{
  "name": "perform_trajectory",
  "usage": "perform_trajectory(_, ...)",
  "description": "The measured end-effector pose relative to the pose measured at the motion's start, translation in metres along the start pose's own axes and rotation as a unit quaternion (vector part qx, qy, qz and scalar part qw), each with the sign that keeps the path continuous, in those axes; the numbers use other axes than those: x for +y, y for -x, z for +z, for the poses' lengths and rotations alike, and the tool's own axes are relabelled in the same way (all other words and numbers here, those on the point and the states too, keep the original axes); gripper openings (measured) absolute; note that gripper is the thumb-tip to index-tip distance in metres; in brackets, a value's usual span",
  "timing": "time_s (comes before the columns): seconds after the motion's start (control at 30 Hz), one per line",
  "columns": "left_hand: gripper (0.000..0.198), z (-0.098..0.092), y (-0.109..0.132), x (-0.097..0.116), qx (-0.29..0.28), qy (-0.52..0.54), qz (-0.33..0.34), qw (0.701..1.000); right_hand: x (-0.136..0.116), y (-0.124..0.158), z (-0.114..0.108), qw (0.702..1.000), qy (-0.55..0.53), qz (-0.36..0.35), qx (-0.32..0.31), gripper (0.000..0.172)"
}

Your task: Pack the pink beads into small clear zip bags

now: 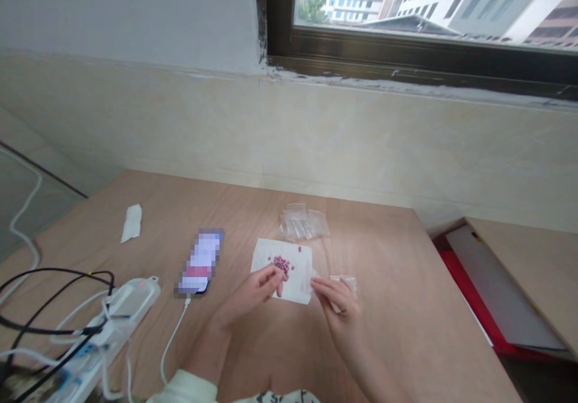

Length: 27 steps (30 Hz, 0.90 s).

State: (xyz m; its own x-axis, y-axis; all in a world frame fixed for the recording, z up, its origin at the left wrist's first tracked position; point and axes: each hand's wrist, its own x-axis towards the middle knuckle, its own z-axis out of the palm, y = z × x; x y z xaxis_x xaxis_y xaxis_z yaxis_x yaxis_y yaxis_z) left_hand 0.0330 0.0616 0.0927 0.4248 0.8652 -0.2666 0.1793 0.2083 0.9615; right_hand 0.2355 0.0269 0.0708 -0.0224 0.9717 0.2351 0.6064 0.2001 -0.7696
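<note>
A white sheet of paper [298, 279] lies on the table with a small heap of pink and purplish beads [282, 263] on it; one bead sits apart near the far edge. My left hand [266, 282] is over the near left part of the paper, fingers pinched together beside the heap; what they hold, if anything, is too small to tell. At the paper's right edge, my right hand [338, 297] pinches a thin see-through piece that looks like a small clear plastic bag [315, 275]. Partly hidden behind that hand, another clear bag [347, 281] rests on the table.
Several flat clear bags [304, 222] lie beyond the paper. Left of it is a phone [201, 262] with a white charging cable [174, 334]. A power strip [120, 318] with tangled cords and a crumpled tissue [132, 223] are farther left. An open compartment [487, 294] is at right.
</note>
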Motion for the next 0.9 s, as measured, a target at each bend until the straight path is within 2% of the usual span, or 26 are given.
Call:
perform_trajectory(0.03, 0.032, 0.004, -0.001, 0.001, -0.019, 0.001, -0.004, 1.0, -0.007, -0.002, 0.007, 0.999, -0.005, -0.027, -0.039, 0.024)
perform_trajectory(0.1, 0.03, 0.008, -0.003, 0.002, -0.017, 0.001, -0.005, 1.0, -0.016, -0.005, 0.019, 0.995, 0.001, -0.061, -0.084, 0.032)
perform_trajectory(0.17, 0.03, 0.007, -0.003, -0.001, -0.01, 0.007, -0.018, 1.0, -0.017, -0.008, 0.025, 0.992, 0.014, -0.077, -0.095, 0.036)
perform_trajectory(0.3, 0.035, 0.001, -0.002, -0.01, -0.038, 0.003, -0.071, 0.997, -0.011, -0.01, 0.027, 0.99, 0.025, -0.099, -0.098, 0.039)
perform_trajectory(0.4, 0.033, -0.001, -0.003, -0.013, -0.037, -0.01, -0.074, 0.996, -0.008, -0.01, 0.027, 0.989, 0.019, -0.099, -0.112, 0.04)
perform_trajectory(0.53, 0.026, 0.001, -0.002, -0.01, -0.034, 0.008, -0.048, 0.998, -0.018, -0.012, 0.022, 0.989, -0.048, -0.05, -0.127, 0.027)
perform_trajectory(0.67, 0.027, 0.004, -0.003, -0.005, -0.056, 0.019, -0.044, 0.997, -0.037, -0.021, 0.017, 0.977, -0.146, 0.051, -0.147, 0.013)
perform_trajectory(0.77, 0.026, 0.007, -0.005, -0.003, -0.07, 0.011, -0.05, 0.996, -0.043, -0.03, 0.021, 0.953, -0.187, 0.116, -0.206, 0.023)
perform_trajectory(0.9, 0.025, 0.006, -0.006, -0.005, -0.07, -0.006, -0.033, 0.997, -0.039, -0.04, 0.03, 0.911, -0.286, 0.151, -0.255, 0.031)
